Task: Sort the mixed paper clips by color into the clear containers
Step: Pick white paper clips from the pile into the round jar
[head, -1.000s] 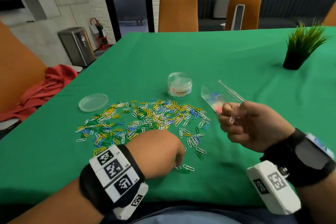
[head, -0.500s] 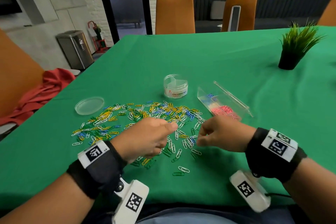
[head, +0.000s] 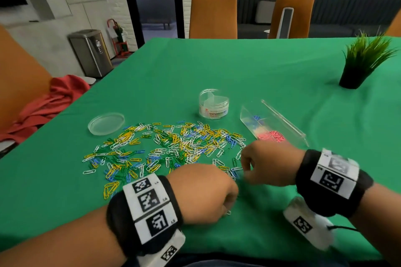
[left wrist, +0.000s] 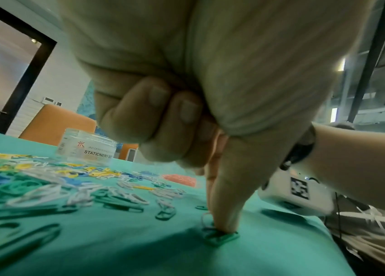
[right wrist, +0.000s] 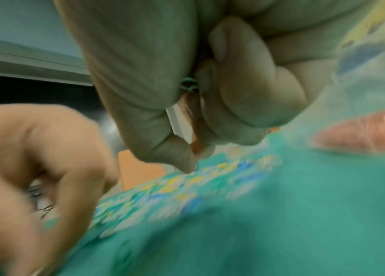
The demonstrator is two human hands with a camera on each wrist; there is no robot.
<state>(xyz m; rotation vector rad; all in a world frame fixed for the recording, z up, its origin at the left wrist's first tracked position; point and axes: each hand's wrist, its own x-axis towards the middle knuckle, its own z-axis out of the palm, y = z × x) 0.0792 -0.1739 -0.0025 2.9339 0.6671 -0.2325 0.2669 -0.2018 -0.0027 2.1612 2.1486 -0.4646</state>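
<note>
A heap of yellow, green, blue and white paper clips lies spread on the green table. My left hand is down at the heap's near edge. Its thumb and forefinger pinch a green clip against the cloth, and the other fingers are curled. My right hand hovers at the heap's right edge, thumb and forefinger tips together. A green clip is tucked in its curled fingers. Beyond the heap are a round clear jar and a rectangular clear box holding pink and blue clips.
The jar's clear lid lies at the heap's far left. A potted grass plant stands at the far right of the table. Orange chairs line the far edge. A red cloth hangs off the left side.
My right hand came down from beside the clear box to the heap's right edge. My left hand lifted over the heap, then dropped back to its near edge onto a green clip.
</note>
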